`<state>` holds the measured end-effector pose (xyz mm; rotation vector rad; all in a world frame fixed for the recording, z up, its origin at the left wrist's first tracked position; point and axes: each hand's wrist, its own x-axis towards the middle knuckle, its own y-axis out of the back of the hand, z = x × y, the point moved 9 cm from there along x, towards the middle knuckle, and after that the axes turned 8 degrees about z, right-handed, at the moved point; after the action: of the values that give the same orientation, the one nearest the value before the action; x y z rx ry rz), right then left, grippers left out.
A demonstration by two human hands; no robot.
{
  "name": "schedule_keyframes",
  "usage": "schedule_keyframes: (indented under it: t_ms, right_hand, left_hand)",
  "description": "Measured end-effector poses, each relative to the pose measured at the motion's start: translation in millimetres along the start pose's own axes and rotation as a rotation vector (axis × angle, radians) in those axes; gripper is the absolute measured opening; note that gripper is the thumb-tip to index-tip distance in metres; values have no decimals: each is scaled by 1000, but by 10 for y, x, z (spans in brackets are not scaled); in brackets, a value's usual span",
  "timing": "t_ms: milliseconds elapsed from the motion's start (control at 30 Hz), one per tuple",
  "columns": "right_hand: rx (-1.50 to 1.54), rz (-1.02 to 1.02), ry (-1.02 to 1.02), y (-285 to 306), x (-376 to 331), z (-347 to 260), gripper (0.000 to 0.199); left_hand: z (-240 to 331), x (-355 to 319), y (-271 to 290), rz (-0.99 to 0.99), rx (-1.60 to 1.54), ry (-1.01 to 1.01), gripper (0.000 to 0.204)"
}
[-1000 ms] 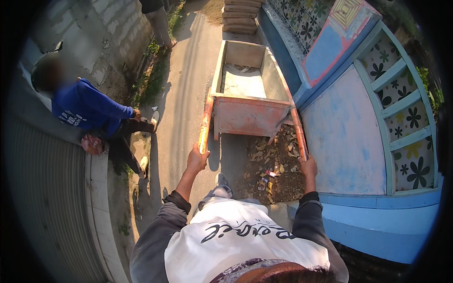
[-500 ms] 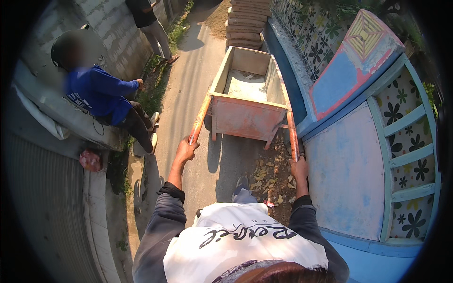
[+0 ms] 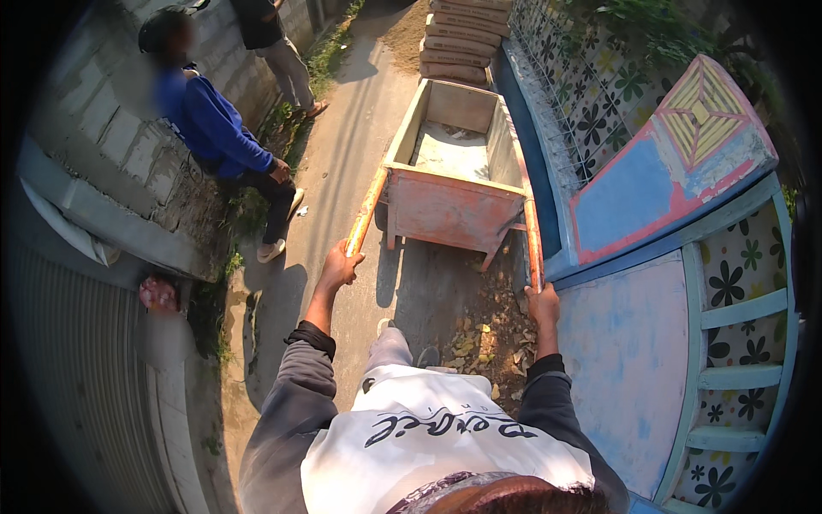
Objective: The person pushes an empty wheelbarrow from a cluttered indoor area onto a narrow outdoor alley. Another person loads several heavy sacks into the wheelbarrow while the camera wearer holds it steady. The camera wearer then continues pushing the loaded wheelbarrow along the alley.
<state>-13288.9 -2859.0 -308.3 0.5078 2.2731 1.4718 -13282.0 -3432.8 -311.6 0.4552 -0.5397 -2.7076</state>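
Observation:
An orange, worn metal cart (image 3: 452, 206) stands ahead of me on a narrow paved path, its open box holding a pale grey layer of material. My left hand (image 3: 340, 266) is closed around the end of the left orange handle (image 3: 366, 210). My right hand (image 3: 542, 304) grips the end of the right handle (image 3: 533, 244). Both arms are stretched forward, in dark grey sleeves.
A person in a blue top (image 3: 218, 141) leans on the block wall (image 3: 94, 146) at left; another person's legs (image 3: 287, 68) stand beyond. Stacked sacks (image 3: 467, 38) lie past the cart. A blue patterned wall and gate (image 3: 651, 257) close the right. Rubble (image 3: 488, 343) lies underfoot.
The cart and I have moved forward along the path. The person in blue has shifted from beside me to further along the left wall; the sacks are nearer.

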Motion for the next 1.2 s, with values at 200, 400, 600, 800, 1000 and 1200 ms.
schedule_keyframes:
  t_ms: [200,400,600,800,1000,1200]
  right_hand:
    - [-6,-41,36,-219,1020,21,54]
    - [-52,28,81,-258,1830,15,53]
    - [-23,-116,-33,-217,2205,-717,57]
    - [82,13,127,-77,2746,-963,45]
    - [53,-65,161,133,2973,-1504,47]
    - [19,40,231,646,3073,-1874,51]
  left_hand:
    - [-106,388,-581,47,95,17,61]
    - [421,800,-981,46,169,-31,61]
    - [529,1510,-910,49,86,8,54]
    - [1209,1885,-936,-4,-12,50,41]
    - [1691,2234,-661,-2,-88,85,42]
    - [2160,2359,-625,28,-71,137,37]
